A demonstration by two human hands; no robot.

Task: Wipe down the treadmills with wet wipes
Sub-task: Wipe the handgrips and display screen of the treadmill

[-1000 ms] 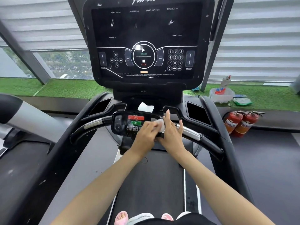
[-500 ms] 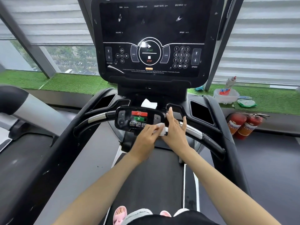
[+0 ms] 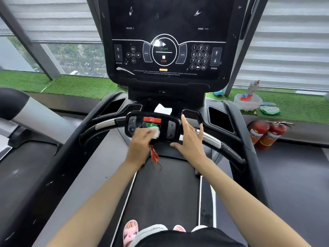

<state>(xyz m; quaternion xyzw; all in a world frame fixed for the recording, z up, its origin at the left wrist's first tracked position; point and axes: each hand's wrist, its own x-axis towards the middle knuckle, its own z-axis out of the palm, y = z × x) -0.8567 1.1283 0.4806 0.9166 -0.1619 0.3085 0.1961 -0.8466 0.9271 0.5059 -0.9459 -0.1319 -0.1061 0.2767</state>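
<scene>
Treadmill: a person stands on its belt facing the tall dark console at the front end; pink slippers show at the belt's near end.
Control panel: small and black, mounted mid-handlebar below the console; a red button sits above a green one at its centre, with keys along its left and right edges.
Wet wipe: white and bunched, pressed to the panel face just below the green button; blurred.
Left hand: fingers curled round the wet wipe, holding it against the panel; the knuckles cover the panel's lower left part.
Right hand: spread flat and holding nothing; fingers lie over the handlebar just beside the panel's right edge; the thumb touches the panel's lower right corner.
Safety clip: red, hanging on a thin cord from the panel's lower edge, between the two wrists.
Second wipe: white and crumpled, behind the panel's top edge at the console's foot.
Turf ledge: green, along the window; toward its right end stands a clear tub with a spray bottle at its back; a green wipe pack lies just beside the tub.
Fire extinguishers: two, red, on the floor below the ledge, right of the treadmill.
</scene>
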